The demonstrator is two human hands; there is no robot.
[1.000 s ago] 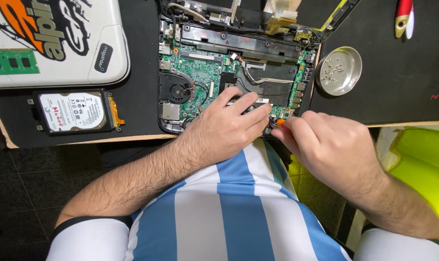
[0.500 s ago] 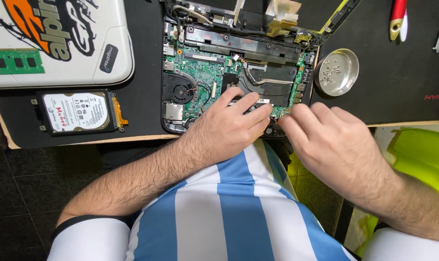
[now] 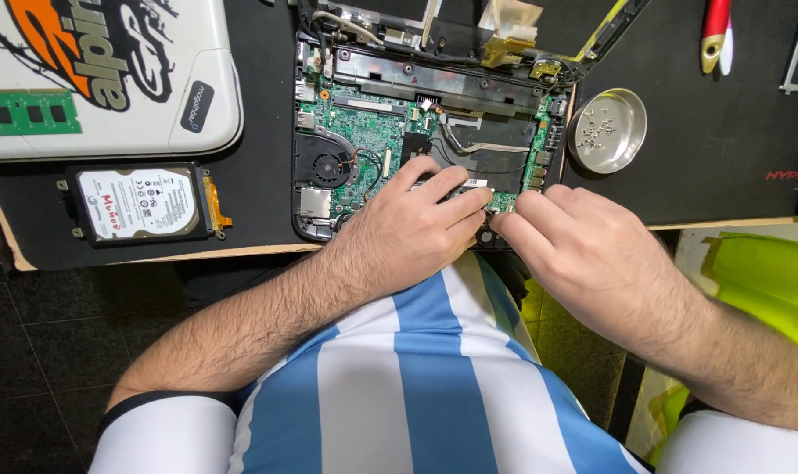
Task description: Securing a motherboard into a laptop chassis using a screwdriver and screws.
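Head view, looking down at a black desk mat [image 3: 258, 189] w/ an opened laptop base [image 3: 425, 132] in the middle, its green motherboard [image 3: 364, 123] bare and the round black fan [image 3: 327, 165] at its near-left.

Left hand [image 3: 408, 233] lies palm down on the near edge of the laptop base, fingers bent, tips pressing on a small flat part by the near-right corner of the board; can't tell if it's gripped or just held down. Right hand [image 3: 592, 254] comes in from the right, fingers curled, tips pinched tight at the same spot and touching the left fingertips. What they pinch is hidden, too small to tell.

Just right of the base: round metal dish [image 3: 606, 130] w/ small screws in it. Far right: red-handled tool [image 3: 715, 31] on the mat.

Left of the base, well apart from both hands: hard drive [image 3: 137, 204] in its bracket, near side of mat. Far of it, a white lid [image 3: 109, 75] w/ orange and black graphics, and a green memory stick [image 3: 26, 112] lying on it.

Near: blue-and-white striped shirt [image 3: 416, 386]. Yellow-green object [image 3: 763, 272] at near right, below the desk edge.
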